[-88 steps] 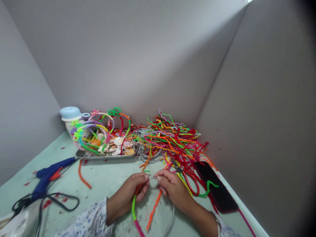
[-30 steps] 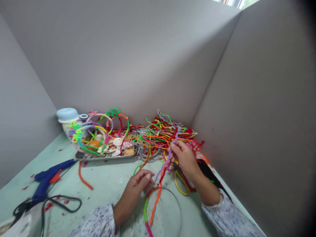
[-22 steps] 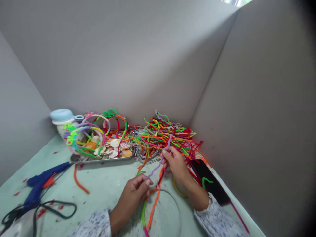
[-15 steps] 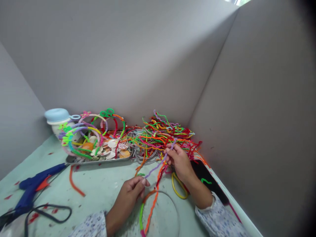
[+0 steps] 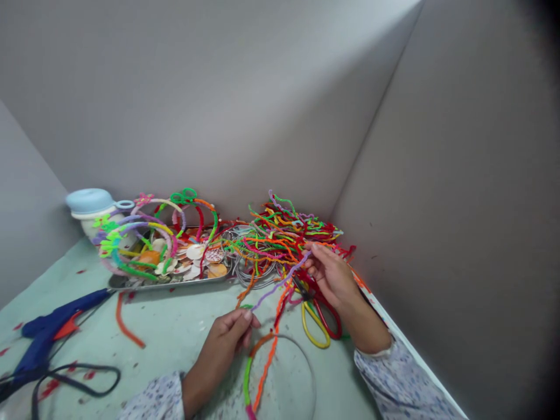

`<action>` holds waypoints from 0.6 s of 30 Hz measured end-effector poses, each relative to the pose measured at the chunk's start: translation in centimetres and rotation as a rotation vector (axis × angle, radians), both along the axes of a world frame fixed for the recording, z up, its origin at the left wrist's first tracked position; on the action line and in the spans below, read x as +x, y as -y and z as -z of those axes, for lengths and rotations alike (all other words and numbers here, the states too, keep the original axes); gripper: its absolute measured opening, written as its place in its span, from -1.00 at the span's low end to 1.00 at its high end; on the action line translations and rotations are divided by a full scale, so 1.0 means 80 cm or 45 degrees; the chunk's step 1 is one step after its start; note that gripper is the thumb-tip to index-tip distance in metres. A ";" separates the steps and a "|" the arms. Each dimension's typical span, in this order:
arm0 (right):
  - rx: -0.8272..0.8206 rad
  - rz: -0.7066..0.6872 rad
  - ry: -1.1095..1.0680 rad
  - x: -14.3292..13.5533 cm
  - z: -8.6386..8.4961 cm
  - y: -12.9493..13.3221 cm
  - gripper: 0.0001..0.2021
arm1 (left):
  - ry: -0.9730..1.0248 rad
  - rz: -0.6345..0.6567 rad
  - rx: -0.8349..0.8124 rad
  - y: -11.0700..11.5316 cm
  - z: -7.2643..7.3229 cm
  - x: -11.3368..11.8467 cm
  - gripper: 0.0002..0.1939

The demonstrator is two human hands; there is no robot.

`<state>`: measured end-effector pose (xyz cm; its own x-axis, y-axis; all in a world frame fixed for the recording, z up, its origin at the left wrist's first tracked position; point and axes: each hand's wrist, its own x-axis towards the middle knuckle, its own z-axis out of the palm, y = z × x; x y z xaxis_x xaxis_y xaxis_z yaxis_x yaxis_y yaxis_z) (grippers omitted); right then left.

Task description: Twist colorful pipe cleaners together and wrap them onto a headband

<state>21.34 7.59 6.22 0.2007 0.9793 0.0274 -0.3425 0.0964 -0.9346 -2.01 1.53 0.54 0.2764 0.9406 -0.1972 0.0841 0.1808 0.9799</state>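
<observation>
A purple pipe cleaner (image 5: pixel 280 284) runs slantwise between my two hands, its lower end pinched by my left hand (image 5: pixel 225 344). My right hand (image 5: pixel 335 277) grips the upper end between thumb and fingers. Below them on the table lies a thin metal hoop (image 5: pixel 312 373), its left side wrapped in orange, green and pink. An orange pipe cleaner (image 5: pixel 268 367) stretches across this hoop. Scissors with one yellow and one red handle (image 5: pixel 315 326) lie beneath my right hand, their blades mostly hidden.
A heap of coloured pipe cleaners (image 5: pixel 297 227) lies at the back, beside bare wire hoops (image 5: pixel 256 283). Finished-looking headbands (image 5: pixel 199 201) stand over a metal tray (image 5: pixel 170 286) of round pieces. At left are a lidded cup (image 5: pixel 90 210), a blue glue gun (image 5: pixel 56 318) and its cord (image 5: pixel 116 379).
My right hand has moved right and now holds the purple pipe cleaner at its tip. The scissors' red handle shows more. The black flat object by my right forearm is out of sight.
</observation>
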 end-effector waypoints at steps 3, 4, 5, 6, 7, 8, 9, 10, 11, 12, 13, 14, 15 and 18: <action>-0.006 0.017 0.030 0.002 -0.002 -0.001 -0.72 | 0.010 -0.009 -0.015 0.001 -0.002 0.000 -0.46; -0.008 0.020 0.046 0.003 -0.003 -0.001 -0.72 | 0.017 -0.015 -0.022 0.001 -0.003 0.001 -0.46; -0.008 0.024 0.066 0.004 -0.004 -0.001 -0.72 | 0.021 -0.020 -0.025 0.001 -0.003 0.001 -0.47; -0.006 0.030 0.088 0.005 -0.004 -0.001 -0.72 | 0.030 -0.021 -0.023 0.001 -0.003 0.001 -0.47; -0.002 0.039 0.113 0.005 -0.005 -0.001 -0.71 | 0.032 -0.023 -0.020 0.001 -0.003 0.001 -0.47; 0.004 0.053 0.139 0.006 -0.006 -0.001 -0.71 | 0.035 -0.022 -0.018 0.001 -0.003 0.001 -0.48; 0.010 0.069 0.167 0.007 -0.006 -0.002 -0.70 | 0.038 -0.018 -0.020 0.001 -0.003 0.001 -0.48; 0.016 0.086 0.197 0.008 -0.006 -0.002 -0.70 | 0.039 -0.014 -0.024 0.001 -0.003 0.001 -0.48; 0.021 0.103 0.229 0.010 -0.006 -0.002 -0.70 | 0.040 -0.010 -0.027 0.001 -0.003 0.001 -0.49; 0.026 0.118 0.264 0.011 -0.005 -0.003 -0.71 | 0.039 -0.008 -0.028 0.001 -0.003 0.001 -0.48; 0.031 0.129 0.301 0.013 -0.005 -0.003 -0.71 | 0.038 -0.007 -0.024 0.001 -0.003 0.001 -0.48; 0.034 0.138 0.339 0.015 -0.005 -0.003 -0.72 | 0.036 -0.006 -0.019 0.001 -0.002 0.001 -0.48; 0.037 0.143 0.376 0.017 -0.005 -0.004 -0.73 | 0.034 -0.006 -0.014 0.001 -0.002 0.000 -0.47; 0.054 0.154 0.468 0.023 -0.005 -0.004 -0.73 | 0.036 -0.004 -0.018 0.001 0.000 0.000 -0.47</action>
<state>23.16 7.87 6.65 0.2837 0.9457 0.1588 0.0306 0.1565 -0.9872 -1.98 1.47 0.56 0.2791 0.9387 -0.2024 0.0560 0.1945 0.9793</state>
